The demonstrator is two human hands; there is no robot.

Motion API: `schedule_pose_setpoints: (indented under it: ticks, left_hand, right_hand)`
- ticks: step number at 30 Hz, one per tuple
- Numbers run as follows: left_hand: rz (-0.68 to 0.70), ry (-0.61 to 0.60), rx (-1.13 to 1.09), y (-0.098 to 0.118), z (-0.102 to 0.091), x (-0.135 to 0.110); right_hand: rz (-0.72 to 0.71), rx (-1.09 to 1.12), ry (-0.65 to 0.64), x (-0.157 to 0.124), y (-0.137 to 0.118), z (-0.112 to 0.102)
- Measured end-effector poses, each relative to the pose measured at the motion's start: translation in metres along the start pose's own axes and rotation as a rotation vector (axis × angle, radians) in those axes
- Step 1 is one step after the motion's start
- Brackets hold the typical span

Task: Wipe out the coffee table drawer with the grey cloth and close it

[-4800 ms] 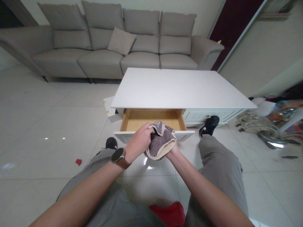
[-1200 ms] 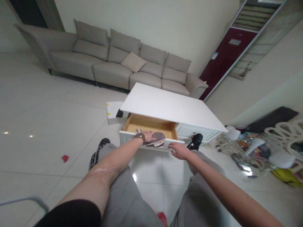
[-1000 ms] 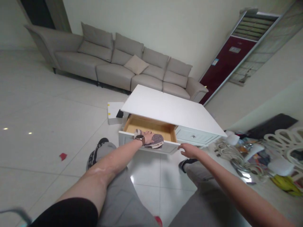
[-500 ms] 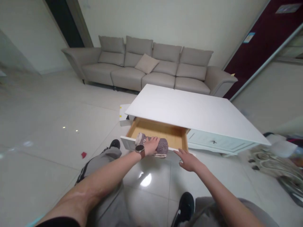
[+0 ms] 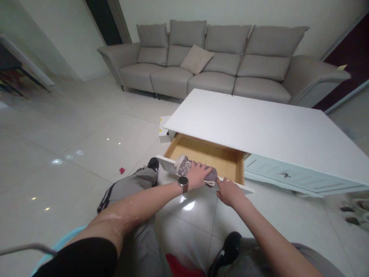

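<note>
A brown-and-white patterned cloth (image 5: 183, 164), maybe a towel, hangs over the top edge of a pulled-out drawer's white front (image 5: 167, 164). My left hand (image 5: 198, 175), with a watch (image 5: 182, 181) on the wrist, presses down on this cloth with its fingers wrapped over it. To the right of the cloth, my right hand (image 5: 229, 191) grips the drawer front's upper edge, fingers bent over it. Bare light wood shows inside the drawer (image 5: 219, 156). The cloth's part under my left palm is hidden.
The drawer belongs to a white coffee table (image 5: 245, 119) with a second, closed drawer (image 5: 284, 173) on the right. Behind it stands a grey sofa (image 5: 167, 79). A white box (image 5: 165, 134) sits by the table's left end. A small red scrap (image 5: 122, 170) lies on the tiled floor.
My right hand has moved left along the drawer front, closer to the cloth, and its fingers have closed on the edge. My left hand stays on the cloth. The camera view has shifted.
</note>
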State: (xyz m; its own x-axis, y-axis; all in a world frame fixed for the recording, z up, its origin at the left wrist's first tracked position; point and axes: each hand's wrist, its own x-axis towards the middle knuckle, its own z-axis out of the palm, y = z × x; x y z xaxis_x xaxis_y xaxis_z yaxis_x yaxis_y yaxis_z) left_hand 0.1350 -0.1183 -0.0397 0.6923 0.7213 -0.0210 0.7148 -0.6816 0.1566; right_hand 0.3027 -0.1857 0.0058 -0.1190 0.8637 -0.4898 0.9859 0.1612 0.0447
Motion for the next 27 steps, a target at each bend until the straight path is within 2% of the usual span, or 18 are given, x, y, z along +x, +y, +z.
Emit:
schedule_pose_setpoints:
  ticks: [5,9,13,15,17,20,24,27]
  left_hand:
    - [-0.013,0.042,0.034,-0.012,-0.001,-0.015]
    - [-0.08,0.085,0.055,-0.027,0.0,-0.035]
    - [-0.146,0.118,0.084,-0.035,0.007,-0.044]
    - [-0.17,0.123,0.098,-0.036,0.012,-0.044]
    - [-0.17,0.135,0.109,-0.037,0.015,-0.041]
    - [-0.1,0.144,0.084,-0.043,0.013,-0.038]
    - [-0.009,0.158,-0.005,-0.062,0.011,-0.042]
    - [-0.032,0.255,-0.057,-0.083,0.017,-0.056]
  right_hand:
    - [-0.043,0.002,-0.051,0.003,0.007,-0.006]
    - [-0.161,0.097,-0.134,-0.009,0.017,-0.016]
    - [-0.265,0.195,-0.035,-0.036,0.025,-0.043]
    - [-0.271,0.208,0.022,-0.05,0.029,-0.056]
    - [-0.237,0.186,0.028,-0.058,0.035,-0.063]
    - [-0.187,0.161,0.009,-0.057,0.05,-0.056]
    - [-0.195,0.211,-0.043,-0.036,0.071,-0.021]
    - [-0.189,0.229,-0.114,-0.013,0.076,0.0]
